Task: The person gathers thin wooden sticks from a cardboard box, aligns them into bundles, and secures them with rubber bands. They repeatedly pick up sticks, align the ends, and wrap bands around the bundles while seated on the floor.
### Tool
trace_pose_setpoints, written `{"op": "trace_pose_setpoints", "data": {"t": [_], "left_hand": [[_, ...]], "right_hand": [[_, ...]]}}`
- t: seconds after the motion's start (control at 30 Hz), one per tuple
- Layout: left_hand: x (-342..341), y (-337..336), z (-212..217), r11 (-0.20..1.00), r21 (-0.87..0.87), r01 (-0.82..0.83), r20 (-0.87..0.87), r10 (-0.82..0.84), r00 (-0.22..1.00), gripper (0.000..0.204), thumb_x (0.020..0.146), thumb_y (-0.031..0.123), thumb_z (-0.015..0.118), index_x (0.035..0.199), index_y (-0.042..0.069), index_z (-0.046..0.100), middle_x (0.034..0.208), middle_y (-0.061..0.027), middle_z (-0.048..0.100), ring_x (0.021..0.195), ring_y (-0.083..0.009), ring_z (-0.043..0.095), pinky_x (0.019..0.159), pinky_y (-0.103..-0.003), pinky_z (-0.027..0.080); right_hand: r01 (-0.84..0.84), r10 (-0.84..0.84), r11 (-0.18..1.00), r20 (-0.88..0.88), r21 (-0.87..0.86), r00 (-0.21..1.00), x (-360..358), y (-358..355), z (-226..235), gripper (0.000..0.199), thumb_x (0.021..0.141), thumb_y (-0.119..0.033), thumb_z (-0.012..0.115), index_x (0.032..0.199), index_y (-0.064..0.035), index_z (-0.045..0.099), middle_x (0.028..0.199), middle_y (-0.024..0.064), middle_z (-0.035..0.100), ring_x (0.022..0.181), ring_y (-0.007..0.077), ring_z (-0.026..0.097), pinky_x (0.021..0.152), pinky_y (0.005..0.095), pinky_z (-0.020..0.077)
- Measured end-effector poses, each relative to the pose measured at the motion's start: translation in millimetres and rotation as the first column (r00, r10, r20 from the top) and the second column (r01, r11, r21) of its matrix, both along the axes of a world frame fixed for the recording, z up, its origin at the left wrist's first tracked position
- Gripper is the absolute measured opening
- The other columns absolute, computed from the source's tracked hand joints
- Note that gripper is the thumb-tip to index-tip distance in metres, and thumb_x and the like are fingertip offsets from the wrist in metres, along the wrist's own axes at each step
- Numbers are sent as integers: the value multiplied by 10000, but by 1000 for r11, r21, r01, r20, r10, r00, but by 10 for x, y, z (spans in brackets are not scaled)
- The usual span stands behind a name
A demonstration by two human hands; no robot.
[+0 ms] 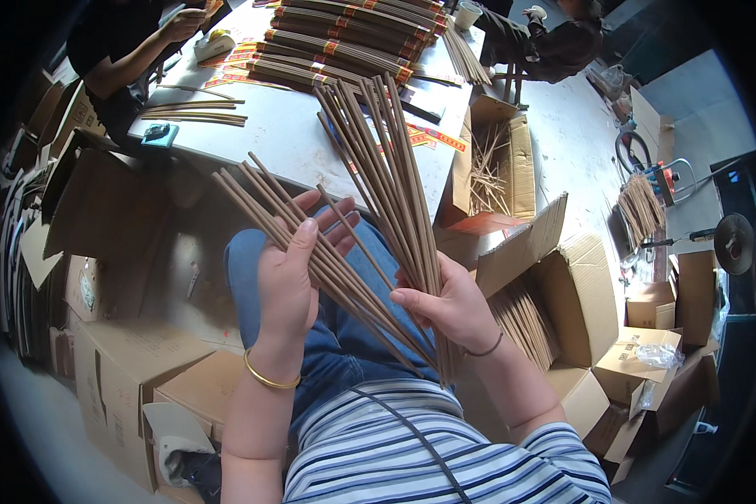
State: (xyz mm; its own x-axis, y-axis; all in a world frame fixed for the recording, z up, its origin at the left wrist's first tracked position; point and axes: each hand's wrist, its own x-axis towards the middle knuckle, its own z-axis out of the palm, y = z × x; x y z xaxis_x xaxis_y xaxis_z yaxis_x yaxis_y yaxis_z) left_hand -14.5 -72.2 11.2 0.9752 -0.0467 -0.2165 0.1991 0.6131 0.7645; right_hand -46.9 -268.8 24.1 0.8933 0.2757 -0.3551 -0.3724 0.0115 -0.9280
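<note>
Mid-view, the loosely spread left hand cradles thin brown sticks under its thumb; the right hand grips a thicker bundle leaning toward eleven o'clock. Slack thumb pressure could let sticks slide toward six o'clock; crossed lower ends could snag.

Head-worn fisheye, facing downward, close range
</note>
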Motion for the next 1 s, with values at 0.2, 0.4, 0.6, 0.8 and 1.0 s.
{"op": "trace_pose_setpoints", "data": {"t": [0.2,0.4,0.6,0.8,1.0], "left_hand": [[13,25,30,999,38,-17,15,16,1000,351,995,144,388,1302,-23,349,1247,-290,513,1145,-334,562,930,-351,516],[14,7,117,1000,-19,-6,18,6,1000,332,982,126,402,1282,-13,366,1243,-296,514,1150,-357,555,930,-397,512],[105,-29,-13,995,-96,-14,-32,11,999,370,991,143,340,1298,-45,424,1267,-231,524,1156,-315,546,972,-399,474],[118,43,-82,988,-153,-20,-20,17,1000,442,977,182,271,1313,-68,411,1293,-196,515,1176,-289,532,986,-416,470],[203,80,-237,923,-380,-58,33,76,997,489,987,372,371,1338,38,437,1326,-185,484,1235,-277,480,997,-418,461]], "right_hand": [[361,-284,902,304,-238,909,615,-837,468,240,847,-151,697,986,-13,558,672,-14,546,531,36,500,482,175,397],[373,-263,883,359,-284,896,823,-1129,660,272,838,-168,704,994,-30,529,740,11,570,522,48,500,452,185,395],[-416,424,906,139,-78,895,328,-153,-14,574,873,-250,681,1310,29,435,1116,67,590,978,93,549,844,244,471],[-445,457,861,8,247,889,242,190,-184,457,882,-234,668,1197,10,445,980,56,598,875,90,575,793,254,479],[-328,504,784,-233,527,832,234,269,-41,524,803,-132,733,1174,-43,374,913,61,568,784,144,640,680,269,541]]}}
